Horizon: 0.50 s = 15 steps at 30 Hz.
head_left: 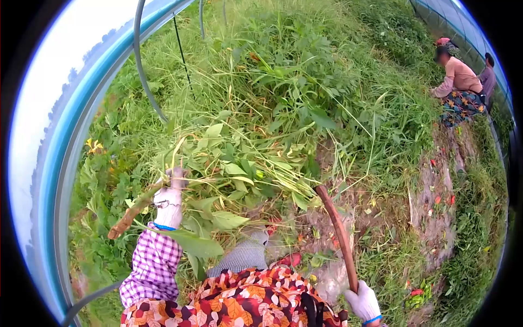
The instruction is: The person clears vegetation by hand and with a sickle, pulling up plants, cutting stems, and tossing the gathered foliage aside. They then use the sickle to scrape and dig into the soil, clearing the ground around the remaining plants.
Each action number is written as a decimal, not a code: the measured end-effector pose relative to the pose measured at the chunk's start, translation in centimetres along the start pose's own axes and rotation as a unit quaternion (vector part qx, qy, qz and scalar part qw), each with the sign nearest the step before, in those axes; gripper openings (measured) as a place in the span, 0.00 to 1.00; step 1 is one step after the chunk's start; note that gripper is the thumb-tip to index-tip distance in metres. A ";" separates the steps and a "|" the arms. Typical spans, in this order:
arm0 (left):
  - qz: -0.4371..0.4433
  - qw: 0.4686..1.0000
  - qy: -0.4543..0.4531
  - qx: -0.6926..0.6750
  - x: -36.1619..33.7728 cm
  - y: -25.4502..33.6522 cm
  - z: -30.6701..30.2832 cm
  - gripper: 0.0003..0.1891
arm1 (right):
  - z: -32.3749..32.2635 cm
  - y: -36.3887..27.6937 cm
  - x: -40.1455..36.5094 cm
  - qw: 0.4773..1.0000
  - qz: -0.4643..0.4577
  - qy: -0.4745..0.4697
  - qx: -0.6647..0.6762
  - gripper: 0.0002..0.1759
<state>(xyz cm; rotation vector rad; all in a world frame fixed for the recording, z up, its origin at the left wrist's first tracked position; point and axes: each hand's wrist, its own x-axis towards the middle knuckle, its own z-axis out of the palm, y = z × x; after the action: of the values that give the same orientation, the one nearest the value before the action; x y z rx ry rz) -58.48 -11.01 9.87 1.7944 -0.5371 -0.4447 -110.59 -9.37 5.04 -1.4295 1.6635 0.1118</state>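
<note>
My left hand (pixel 170 199), in a white glove, is closed around the stem of an uprooted or cut plant. The stem's thick brown end (pixel 126 218) sticks out to the left, and its leafy part (pixel 229 169) spreads right over the weeds. My right hand (pixel 362 301), also gloved, grips the lower end of a curved wooden stick or tool handle (pixel 339 234). Its upper end meets a bunch of pale grass stalks (pixel 291 181); whether a blade is fixed there is hidden. Below the leaves, part of my striped trouser leg (pixel 242 252) and a red shoe (pixel 290 260) show.
Dense weeds (pixel 327 71) fill the ground ahead. A blue greenhouse frame (pixel 60 163) and a grey hose or pipe (pixel 143 65) border the left. Red and green peppers (pixel 418 293) lie at lower right. Co-workers (pixel 460 76) crouch at the far right.
</note>
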 end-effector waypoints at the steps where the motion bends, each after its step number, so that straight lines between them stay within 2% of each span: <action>1: -0.029 0.999 0.019 0.030 -0.3 0.5 0.0 0.21 | 0.9 -0.5 0.5 0.997 0.032 -0.021 0.059 0.22; 2: -0.057 0.996 0.037 0.059 -0.6 1.1 0.0 0.21 | 1.9 -1.1 0.8 0.990 0.064 -0.039 0.119 0.22; 4: -0.043 0.996 0.062 -0.043 2.4 -3.2 -1.5 0.25 | 3.6 -2.0 1.4 0.984 0.080 -0.021 0.155 0.19; 5: -0.040 0.990 0.125 -0.048 2.8 -3.5 -1.6 0.24 | 4.8 -1.7 1.9 0.974 0.088 -0.014 0.210 0.17; 6: -0.040 0.990 0.127 -0.049 3.8 -3.9 -2.0 0.24 | 5.5 -1.9 2.4 0.974 0.086 -0.013 0.208 0.17; 8: -0.097 0.975 0.188 -0.062 6.3 -5.7 -3.2 0.22 | 6.0 -3.4 2.8 0.972 0.019 0.099 0.213 0.14; 9: -0.077 0.965 0.236 -0.087 8.0 -7.7 -3.8 0.21 | 5.5 -4.3 3.0 0.956 0.061 0.077 0.278 0.12; 10: -0.131 0.964 0.228 0.021 8.4 -6.9 -4.9 0.22 | 4.4 -6.8 2.7 0.944 0.067 0.077 0.314 0.10; 13: -0.010 0.975 0.175 0.135 10.3 -5.9 -11.1 0.20 | 3.3 -8.6 4.6 0.946 0.028 0.105 0.305 0.10; 14: -0.022 0.970 0.226 0.091 10.7 -6.1 -14.5 0.19 | 3.5 -7.9 5.9 0.959 -0.003 0.118 0.259 0.11; 15: -0.029 0.959 0.278 0.044 11.0 -6.4 -17.8 0.18 | 2.8 -9.9 5.5 0.961 0.007 0.093 0.260 0.12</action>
<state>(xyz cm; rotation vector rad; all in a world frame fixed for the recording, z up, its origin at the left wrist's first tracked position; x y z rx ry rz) -38.74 -1.73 8.35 1.9189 -0.1109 0.0567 -100.34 -15.00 4.38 -1.0465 1.6897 -0.4365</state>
